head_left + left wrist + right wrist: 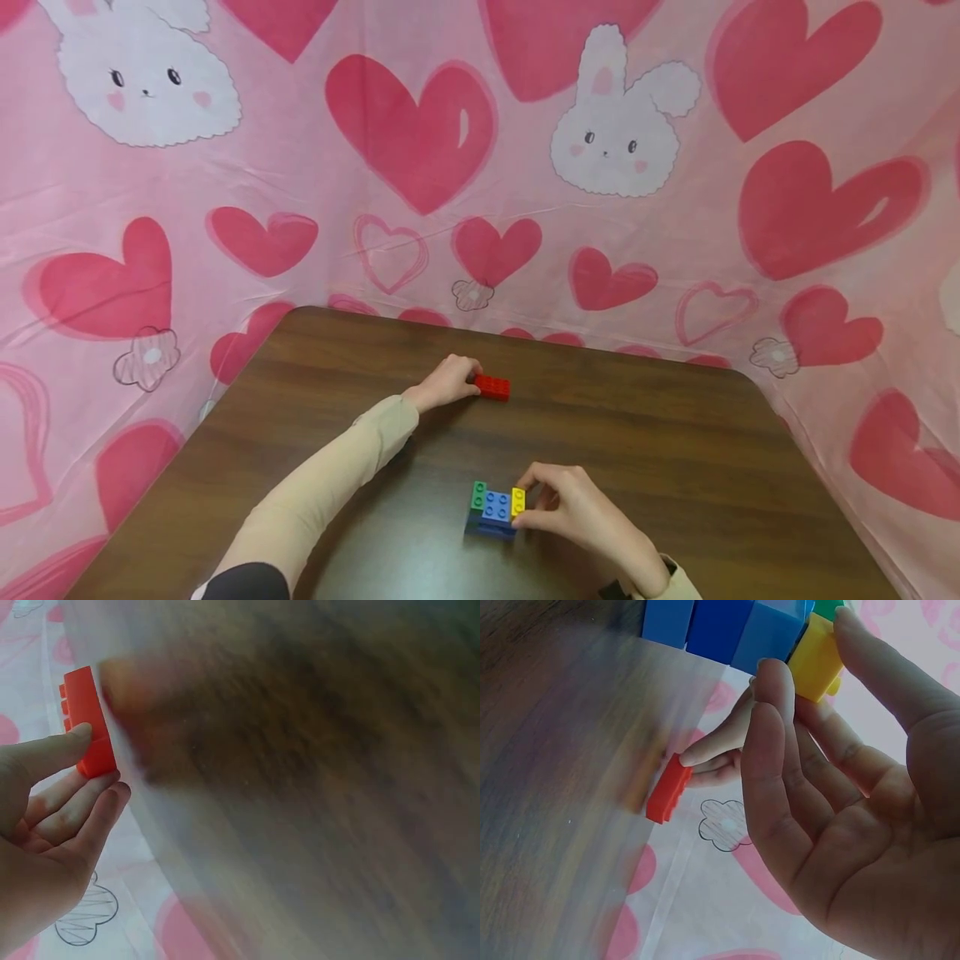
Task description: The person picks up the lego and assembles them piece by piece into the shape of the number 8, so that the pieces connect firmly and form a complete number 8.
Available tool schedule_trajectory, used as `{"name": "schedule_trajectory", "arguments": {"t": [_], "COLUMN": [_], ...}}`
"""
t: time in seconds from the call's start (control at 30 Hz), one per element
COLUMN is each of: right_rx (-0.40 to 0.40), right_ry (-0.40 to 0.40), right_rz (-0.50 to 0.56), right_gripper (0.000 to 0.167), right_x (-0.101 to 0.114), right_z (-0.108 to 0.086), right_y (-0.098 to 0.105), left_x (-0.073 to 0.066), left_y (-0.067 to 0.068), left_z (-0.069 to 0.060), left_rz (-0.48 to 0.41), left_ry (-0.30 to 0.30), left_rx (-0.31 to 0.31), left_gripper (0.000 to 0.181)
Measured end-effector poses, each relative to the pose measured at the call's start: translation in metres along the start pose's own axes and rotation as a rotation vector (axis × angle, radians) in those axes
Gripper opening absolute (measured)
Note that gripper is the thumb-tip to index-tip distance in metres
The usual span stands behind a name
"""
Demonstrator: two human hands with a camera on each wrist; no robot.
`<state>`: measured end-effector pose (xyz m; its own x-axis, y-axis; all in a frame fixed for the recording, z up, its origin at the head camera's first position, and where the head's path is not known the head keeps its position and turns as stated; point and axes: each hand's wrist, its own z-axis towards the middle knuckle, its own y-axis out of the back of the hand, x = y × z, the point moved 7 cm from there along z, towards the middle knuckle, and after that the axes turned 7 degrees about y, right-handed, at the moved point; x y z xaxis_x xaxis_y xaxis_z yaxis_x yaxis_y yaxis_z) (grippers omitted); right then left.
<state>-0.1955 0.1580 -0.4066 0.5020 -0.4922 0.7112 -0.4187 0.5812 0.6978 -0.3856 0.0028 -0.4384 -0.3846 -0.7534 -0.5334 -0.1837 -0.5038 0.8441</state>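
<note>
Farther back on the table, my left hand [447, 383] pinches one end of a long red toy brick [493, 387] between thumb and fingers. Studs run along one side of that red brick [86, 705] in the left wrist view. Nearer to me stands a small block build, with stacked blue bricks [497, 505] and a green brick [479, 495] on top at the left. A yellow brick [518, 502] sits at the top right of the build, and my right hand [573, 504] pinches it. Three blue layers [720, 630] show in the right wrist view.
Everything stands on a dark brown wooden table [660, 433] with rounded far corners. A pink cloth [420, 250] printed with hearts and rabbits hangs behind the table and along its sides.
</note>
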Motion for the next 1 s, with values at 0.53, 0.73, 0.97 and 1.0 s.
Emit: {"name": "schedule_trajectory", "arguments": {"t": [0.53, 0.73, 0.97, 1.0], "right_rx": [-0.012, -0.006, -0.007, -0.007], "right_ry": [0.01, -0.016, -0.013, -0.011], "right_rz": [0.008, 0.022, 0.025, 0.025], "right_gripper": [0.029, 0.029, 0.03, 0.03], "right_x": [0.0, -0.001, -0.002, -0.002], "right_z": [-0.002, -0.002, -0.002, -0.002], "right_y": [0.0, 0.0, -0.001, -0.001], "left_x": [-0.009, -0.017, -0.029, -0.03], "left_y": [0.016, 0.017, 0.02, 0.021], "left_z": [-0.029, -0.043, -0.059, -0.061], "left_rz": [-0.061, -0.066, -0.1, -0.107], "left_ry": [-0.05, -0.076, -0.081, -0.08], "left_rx": [-0.036, -0.026, 0.003, 0.008], "left_gripper": [0.026, 0.027, 0.028, 0.029]}}
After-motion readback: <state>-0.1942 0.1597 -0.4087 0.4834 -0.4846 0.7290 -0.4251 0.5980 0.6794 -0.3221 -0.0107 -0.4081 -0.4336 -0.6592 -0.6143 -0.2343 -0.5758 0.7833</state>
